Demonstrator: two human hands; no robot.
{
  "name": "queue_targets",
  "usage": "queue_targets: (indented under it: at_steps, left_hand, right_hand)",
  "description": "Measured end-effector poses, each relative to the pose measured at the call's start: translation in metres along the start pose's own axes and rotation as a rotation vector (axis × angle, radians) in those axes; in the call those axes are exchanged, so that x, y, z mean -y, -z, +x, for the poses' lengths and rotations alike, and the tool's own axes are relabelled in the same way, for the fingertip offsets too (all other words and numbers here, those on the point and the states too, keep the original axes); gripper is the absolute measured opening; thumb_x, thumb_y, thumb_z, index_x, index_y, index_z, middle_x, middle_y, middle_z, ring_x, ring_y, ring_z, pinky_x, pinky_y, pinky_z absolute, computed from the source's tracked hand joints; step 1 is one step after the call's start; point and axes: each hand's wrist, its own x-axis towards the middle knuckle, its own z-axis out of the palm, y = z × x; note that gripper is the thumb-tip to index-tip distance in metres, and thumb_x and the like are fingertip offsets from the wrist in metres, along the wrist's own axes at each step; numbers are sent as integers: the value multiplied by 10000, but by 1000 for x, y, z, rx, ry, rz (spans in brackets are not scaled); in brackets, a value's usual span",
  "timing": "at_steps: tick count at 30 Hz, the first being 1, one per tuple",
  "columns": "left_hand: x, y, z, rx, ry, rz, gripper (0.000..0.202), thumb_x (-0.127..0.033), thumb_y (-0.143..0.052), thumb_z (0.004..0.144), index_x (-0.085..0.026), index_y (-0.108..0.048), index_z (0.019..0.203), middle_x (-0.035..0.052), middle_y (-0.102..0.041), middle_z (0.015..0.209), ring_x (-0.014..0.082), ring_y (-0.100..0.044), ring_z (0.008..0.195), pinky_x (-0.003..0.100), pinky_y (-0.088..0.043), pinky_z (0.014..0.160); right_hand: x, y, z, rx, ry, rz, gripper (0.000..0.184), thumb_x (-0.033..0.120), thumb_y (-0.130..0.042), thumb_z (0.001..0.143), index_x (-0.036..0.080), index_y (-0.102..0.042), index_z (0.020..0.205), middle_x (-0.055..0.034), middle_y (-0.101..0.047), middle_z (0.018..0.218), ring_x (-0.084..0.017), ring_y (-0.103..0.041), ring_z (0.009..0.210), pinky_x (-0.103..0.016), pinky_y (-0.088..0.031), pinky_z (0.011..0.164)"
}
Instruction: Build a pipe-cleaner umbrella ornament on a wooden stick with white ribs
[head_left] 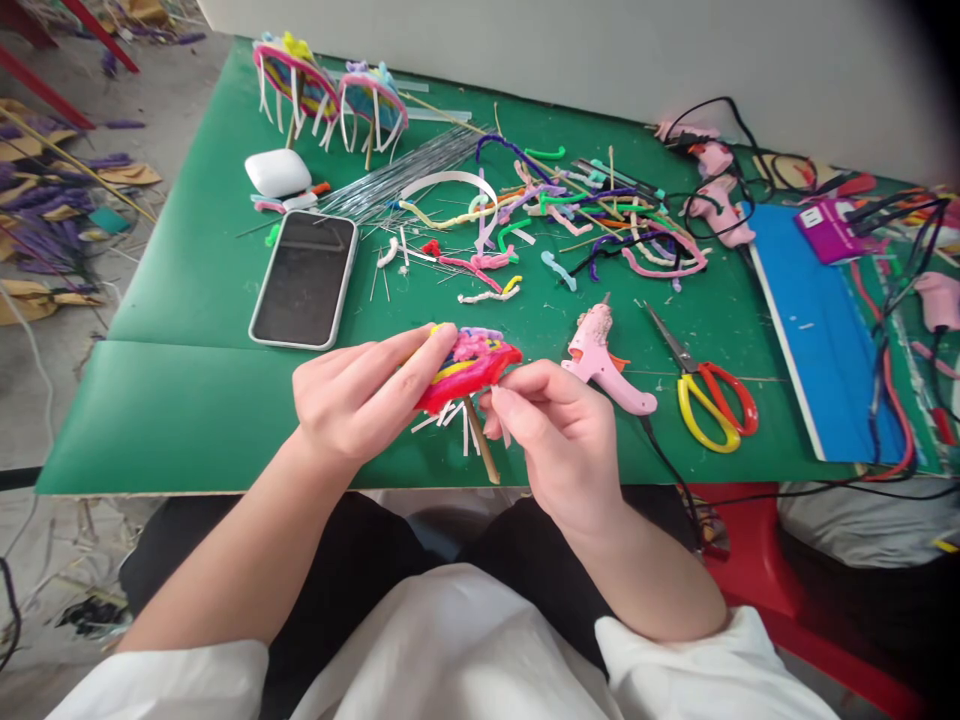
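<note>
Our left hand (367, 392) pinches a fringed parasol (472, 372) | our right hand (561, 432) pinches a white strip (493, 391) | pink glue gun (596, 362) nearby

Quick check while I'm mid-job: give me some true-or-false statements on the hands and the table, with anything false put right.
1. The left hand holds the umbrella-like piece. True.
2. The right hand holds the pink glue gun. False: it is at the umbrella-like piece; the gun lies on the green table.
3. The phone lies right of the scissors. False: it lies well to their left.
4. Two similar pieces stand near the table's far left corner. True.
</note>
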Motion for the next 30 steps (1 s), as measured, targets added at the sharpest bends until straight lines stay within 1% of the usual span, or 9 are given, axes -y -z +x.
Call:
queue_targets:
  at_steps: [4,7,14,18,20,23,25,30]
  left_hand:
    - [0,1,0,5,-10,5,375,-236,-648,857,-222,-621,1230,37,-768,892,128,-698,596,214,-545,581]
    - [0,1,0,16,-1,22,374,-253,-636,870,-250,-607,1243,25,-770,901,124,-698,592,215,-545,575]
    - [0,1,-1,8,0,2,385,-212,-644,857,-229,-617,1240,40,-767,904,131,-702,607,218,-547,592]
    - [1,0,0,-4,-22,-18,350,-203,-654,844,-174,-649,1193,61,-764,891,129,-701,613,208,-542,597]
    - [1,1,-1,-2,-12,-25,351,-211,-647,852,-194,-645,1203,46,-762,902,120,-703,623,196,-544,616]
    - [1,1,-2,14,26,-32,387,-228,-643,863,-273,-612,1246,14,-760,928,114,-710,637,189,-550,634]
    - [1,1,-2,30,42,-36,410,-224,-637,867,-303,-592,1267,12,-762,937,121,-713,640,200,-557,631]
    - [1,0,-3,9,19,-41,435,-210,-648,855,-262,-589,1283,42,-765,926,131,-713,628,202,-557,616]
  right_hand:
    - [1,-1,0,0,-25,0,104,274,-659,859,235,-656,762,74,-620,606,-70,-538,506,-196,-444,459]
    - [1,-1,0,5,-34,1,97,276,-660,858,242,-659,768,75,-624,613,-73,-545,522,-199,-456,479]
    - [0,0,0,-3,-15,-7,85,271,-660,858,241,-662,778,72,-642,647,-68,-549,523,-193,-456,483]
    - [0,0,0,-24,24,-42,84,248,-660,855,235,-664,772,70,-644,650,-68,-567,547,-186,-469,512]
    - [1,0,0,-31,37,-77,88,243,-659,853,233,-664,766,68,-641,645,-70,-572,552,-185,-472,516]
    - [3,1,-1,-43,50,-139,97,250,-654,852,231,-657,757,63,-624,625,-81,-573,532,-195,-468,486]
    - [4,1,-1,-55,65,-185,105,256,-654,849,231,-650,747,59,-613,610,-90,-574,516,-205,-466,464]
    - [4,0,-1,-80,120,-263,121,253,-648,845,230,-638,727,53,-605,598,-97,-576,499,-217,-483,469]
